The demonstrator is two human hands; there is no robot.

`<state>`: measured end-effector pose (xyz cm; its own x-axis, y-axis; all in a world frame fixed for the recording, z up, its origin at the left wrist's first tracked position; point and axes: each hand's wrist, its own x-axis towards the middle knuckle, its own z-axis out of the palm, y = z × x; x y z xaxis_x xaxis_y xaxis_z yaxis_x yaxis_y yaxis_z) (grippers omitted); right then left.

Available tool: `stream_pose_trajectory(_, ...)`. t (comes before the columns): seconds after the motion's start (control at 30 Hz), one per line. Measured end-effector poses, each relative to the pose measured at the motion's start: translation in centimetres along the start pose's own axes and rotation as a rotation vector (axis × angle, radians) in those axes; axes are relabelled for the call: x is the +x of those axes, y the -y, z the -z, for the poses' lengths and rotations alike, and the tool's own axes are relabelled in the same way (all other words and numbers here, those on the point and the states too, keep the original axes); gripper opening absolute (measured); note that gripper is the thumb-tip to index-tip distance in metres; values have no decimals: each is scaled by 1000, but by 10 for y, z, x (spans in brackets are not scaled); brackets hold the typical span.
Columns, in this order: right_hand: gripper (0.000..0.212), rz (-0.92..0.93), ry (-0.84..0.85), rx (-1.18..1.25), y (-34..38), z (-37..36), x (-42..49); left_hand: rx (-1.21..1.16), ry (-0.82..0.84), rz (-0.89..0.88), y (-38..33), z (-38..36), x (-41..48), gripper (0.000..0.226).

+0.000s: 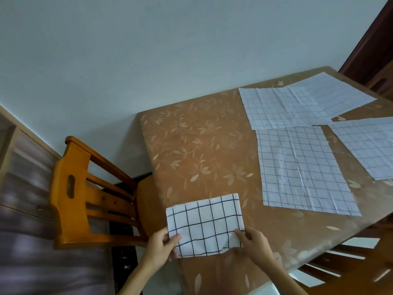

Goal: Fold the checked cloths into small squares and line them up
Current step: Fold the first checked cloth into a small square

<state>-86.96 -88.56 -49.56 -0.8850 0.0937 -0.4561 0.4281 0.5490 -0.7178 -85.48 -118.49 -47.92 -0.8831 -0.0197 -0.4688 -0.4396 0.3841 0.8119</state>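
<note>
A white cloth with a black check [205, 223], folded into a rectangle, lies near the table's left front corner. My left hand [162, 244] pinches its near left corner. My right hand [254, 243] pinches its near right corner, where the edge is slightly lifted. Three more checked cloths lie flat and unfolded further right: one in the middle [302, 169], one at the back [302, 103], and one at the right edge [370, 145], partly cut off by the frame.
The table [191, 145] has a brown leaf-patterned cover. A wooden chair [85, 192] stands against its left side. Another chair's back [344, 258] shows below the table's front right edge. A pale wall runs behind.
</note>
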Motion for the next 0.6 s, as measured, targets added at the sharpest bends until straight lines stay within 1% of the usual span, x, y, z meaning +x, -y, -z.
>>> stream_pose_trajectory(0.07, 26, -45, -7, 13, -9, 0, -1, 36, 22, 16, 0, -6, 4, 29)
stream_pose_trajectory(0.1, 28, -69, -12, 29, -13, 0, -1, 52, 45, 38, 1, -9, 6, 30)
stream_pose_trajectory(0.17, 28, -112, -29, 53, -16, 1, -2, 66, 100, 94, 4, -15, 8, 25)
stream_pose_trajectory(0.23, 22, -119, -44, 60, -12, 2, -2, 60, 120, 163, 9, -18, 8, 22)
stream_pose_trajectory(0.3, 12, -116, -34, 82, -7, 2, -2, 44, 131, 219, 15, -20, 8, 27)
stream_pose_trajectory(0.33, 11, -115, -30, 92, -8, 1, -1, 35, 138, 246, 16, -21, 7, 29)
stream_pose_trajectory(0.5, 17, -107, 15, 66, -17, 3, -7, -76, 168, 378, 10, -15, 2, 25)
stream_pose_trajectory(0.6, 14, -123, -21, 59, -15, 5, -16, -118, 172, 402, 9, -11, -1, 22)
